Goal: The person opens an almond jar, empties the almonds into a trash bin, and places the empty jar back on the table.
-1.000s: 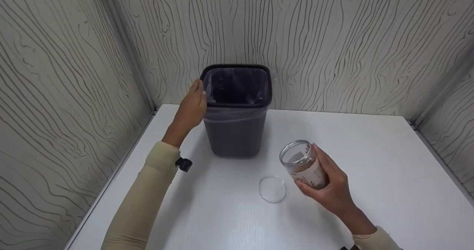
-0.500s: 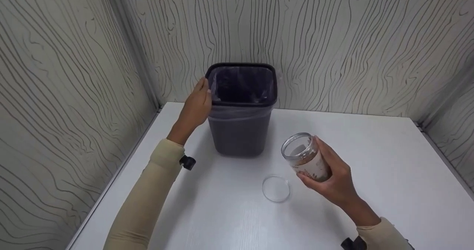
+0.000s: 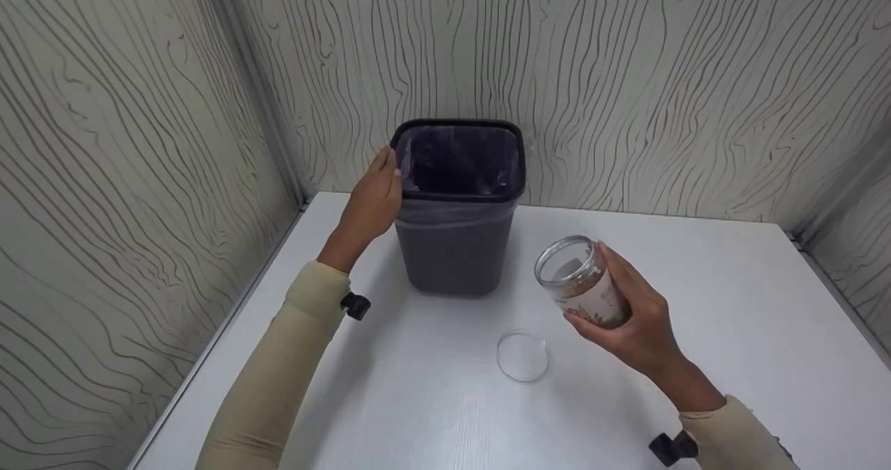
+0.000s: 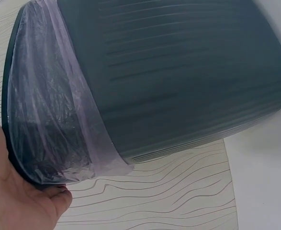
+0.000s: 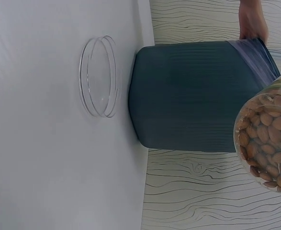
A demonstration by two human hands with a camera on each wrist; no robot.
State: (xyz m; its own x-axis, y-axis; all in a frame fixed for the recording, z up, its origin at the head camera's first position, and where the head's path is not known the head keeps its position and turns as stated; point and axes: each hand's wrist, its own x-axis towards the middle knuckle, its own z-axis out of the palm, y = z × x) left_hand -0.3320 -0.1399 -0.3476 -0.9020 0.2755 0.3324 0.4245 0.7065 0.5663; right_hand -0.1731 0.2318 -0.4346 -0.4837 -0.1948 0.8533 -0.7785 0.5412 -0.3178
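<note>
My left hand (image 3: 372, 202) grips the left rim of a dark trash can (image 3: 452, 254), which stands upright on the table. A thin clear bag (image 4: 49, 105) lines the can and folds over its rim. In the head view my right hand (image 3: 637, 317) holds a clear jar (image 3: 588, 292) by its side, raised and tilted toward the can. The jar's mouth is uncovered, and a pale label with a plant print wraps it. Almonds (image 5: 269, 139) show through its bottom in the right wrist view. A round clear lid (image 3: 522, 356) lies on the table below the jar.
The white table (image 3: 431, 400) ends at a back wall (image 3: 640, 94) with a wood-grain pattern. A similar side panel (image 3: 118, 177) rises along the left. The can stands near the back edge.
The right hand has lifted the jar a little up and away, toward the back of the table. My left hand stays on the rim. The whole head view has shifted slightly.
</note>
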